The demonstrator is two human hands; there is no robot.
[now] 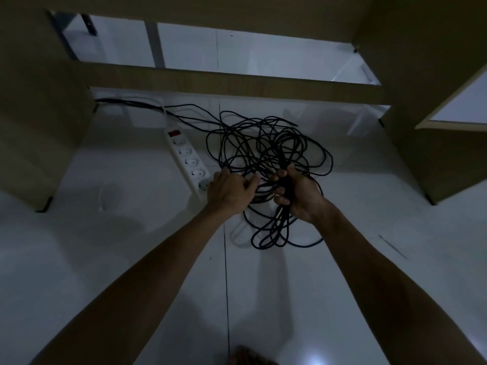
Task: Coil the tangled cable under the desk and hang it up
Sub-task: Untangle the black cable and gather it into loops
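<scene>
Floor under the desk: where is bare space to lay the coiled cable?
Bare floor lies between the left desk panel and the power strip, and more to the right of the tangled cable, up to the right panel. The middle is crowded: both hands, left and right, are in the cable beside the strip.

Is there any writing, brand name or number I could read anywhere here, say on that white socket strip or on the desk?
None can be read.
White power strip: no legible print; its red switch shows no readable marking in this dim view.
Black cable: no visible lettering.
Desk panels: plain, no labels.
</scene>
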